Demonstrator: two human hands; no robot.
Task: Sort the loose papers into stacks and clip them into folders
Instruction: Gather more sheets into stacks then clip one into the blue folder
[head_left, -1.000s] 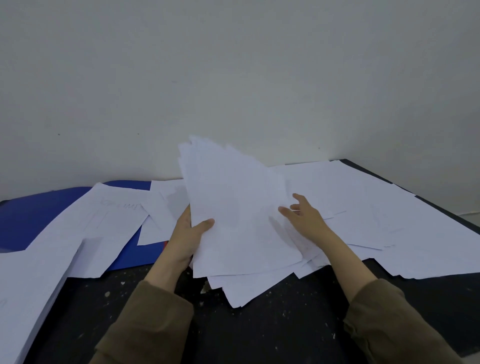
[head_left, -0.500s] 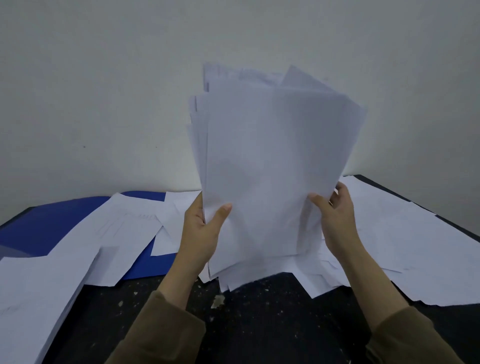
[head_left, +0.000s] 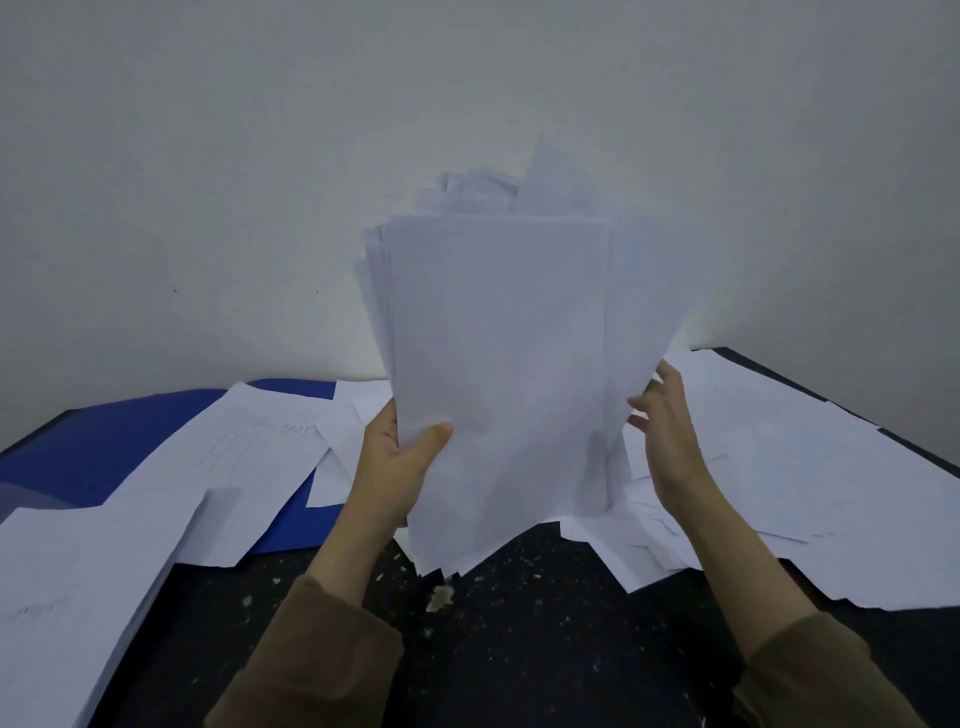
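A thick bundle of white sheets (head_left: 498, 364) stands upright on its lower edge on the dark table, its top edges uneven. My left hand (head_left: 395, 462) grips the bundle's left side, thumb across the front. My right hand (head_left: 670, 436) is at the bundle's right edge with fingers spread and fairly straight, touching the sheets. Loose white papers (head_left: 779, 467) lie spread on the right, and more papers (head_left: 249, 457) lie over a blue folder (head_left: 104, 447) on the left.
A separate pile of papers (head_left: 67, 587) sits at the near left edge. The black speckled table (head_left: 519, 623) shows bare in front of me, with a small scrap (head_left: 439, 597) on it. A plain pale wall stands right behind the table.
The bundle went from lying tilted on the pile to standing upright and has settled lower onto the table. My right hand has loosened from gripping its edge to spread fingers.
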